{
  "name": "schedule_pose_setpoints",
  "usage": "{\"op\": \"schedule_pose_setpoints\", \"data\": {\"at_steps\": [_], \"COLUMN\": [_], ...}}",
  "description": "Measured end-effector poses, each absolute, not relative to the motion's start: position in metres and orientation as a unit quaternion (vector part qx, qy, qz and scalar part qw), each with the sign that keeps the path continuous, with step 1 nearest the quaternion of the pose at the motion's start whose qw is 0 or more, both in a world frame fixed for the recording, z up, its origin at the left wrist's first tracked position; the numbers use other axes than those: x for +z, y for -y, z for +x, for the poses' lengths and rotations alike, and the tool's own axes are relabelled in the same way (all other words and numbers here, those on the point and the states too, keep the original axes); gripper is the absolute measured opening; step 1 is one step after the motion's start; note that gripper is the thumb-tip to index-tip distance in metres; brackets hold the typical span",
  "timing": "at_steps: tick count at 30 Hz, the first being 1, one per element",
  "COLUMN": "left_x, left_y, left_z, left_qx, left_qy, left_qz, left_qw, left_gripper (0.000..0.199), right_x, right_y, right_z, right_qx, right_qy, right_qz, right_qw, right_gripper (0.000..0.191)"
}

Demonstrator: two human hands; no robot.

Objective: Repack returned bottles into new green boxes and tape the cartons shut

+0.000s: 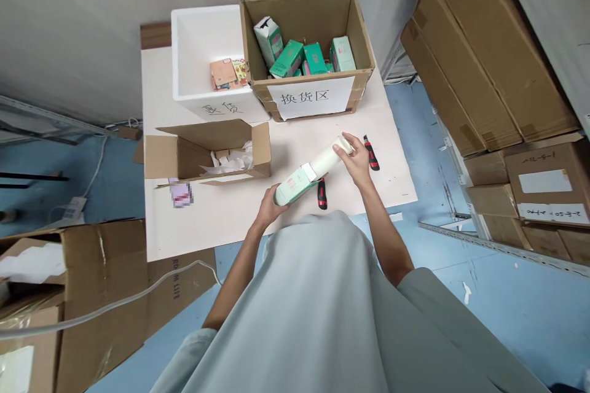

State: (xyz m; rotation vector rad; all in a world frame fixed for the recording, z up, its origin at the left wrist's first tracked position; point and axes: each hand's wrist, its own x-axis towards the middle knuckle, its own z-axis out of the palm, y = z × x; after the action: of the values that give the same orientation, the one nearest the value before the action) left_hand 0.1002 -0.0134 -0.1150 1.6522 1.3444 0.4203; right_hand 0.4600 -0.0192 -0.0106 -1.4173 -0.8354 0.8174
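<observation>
My left hand (271, 206) is closed around the lower end of a green and white carton (295, 185), whose end flap stands open. A pale cream bottle (325, 161) sticks out of that open end, and whether part of it is still inside is hidden. The fingers of my right hand (354, 158) grip the bottle's far end. Carton and bottle lie in one slanting line above the table. Beneath them is a red and black utility knife (322, 194). Another red and black utility knife (371, 153) lies just right of my right hand.
A cardboard box (318, 97) with several green and white cartons stands at the back, beside a white foam bin (207, 93) holding small packets. On the left, an opened carton (161, 156) contains white paper. Stacked boxes (479, 55) line the right side. A white cable (138, 295) crosses lower left.
</observation>
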Motion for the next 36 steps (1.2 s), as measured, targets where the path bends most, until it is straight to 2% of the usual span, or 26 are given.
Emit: {"op": "schedule_pose_setpoints", "data": {"at_steps": [7, 14, 20, 25, 28, 30, 33, 36], "left_x": [-0.111, -0.107, -0.098, -0.093, -0.087, -0.079, -0.061, -0.038], "left_y": [0.007, 0.018, 0.031, 0.032, 0.032, 0.032, 0.031, 0.026], "left_z": [0.126, 0.149, 0.151, 0.156, 0.158, 0.16, 0.167, 0.179], "left_qx": [0.202, 0.244, 0.224, 0.23, 0.233, 0.236, 0.245, 0.249], "left_qy": [-0.513, -0.499, -0.522, -0.525, -0.539, -0.539, -0.524, -0.499], "left_qz": [0.653, 0.581, 0.54, 0.524, 0.512, 0.507, 0.467, 0.395], "left_qw": [0.519, 0.595, 0.621, 0.631, 0.626, 0.63, 0.669, 0.73], "left_gripper": [0.092, 0.095, 0.096, 0.097, 0.096, 0.094, 0.092, 0.093], "right_x": [-0.03, -0.029, -0.032, -0.036, -0.037, -0.037, -0.038, -0.035], "right_y": [0.023, 0.03, 0.029, 0.031, 0.033, 0.035, 0.043, 0.058], "right_z": [0.429, 0.418, 0.425, 0.415, 0.41, 0.408, 0.406, 0.399], "right_qx": [0.388, 0.414, 0.498, 0.509, 0.491, 0.483, 0.499, 0.522], "right_qy": [0.358, 0.453, 0.416, 0.453, 0.46, 0.433, 0.353, 0.311], "right_qz": [-0.636, -0.644, -0.628, -0.615, -0.611, -0.61, -0.606, -0.597], "right_qw": [0.563, 0.458, 0.431, 0.396, 0.417, 0.455, 0.51, 0.524], "right_gripper": [0.104, 0.097, 0.102, 0.085, 0.081, 0.085, 0.107, 0.125]}}
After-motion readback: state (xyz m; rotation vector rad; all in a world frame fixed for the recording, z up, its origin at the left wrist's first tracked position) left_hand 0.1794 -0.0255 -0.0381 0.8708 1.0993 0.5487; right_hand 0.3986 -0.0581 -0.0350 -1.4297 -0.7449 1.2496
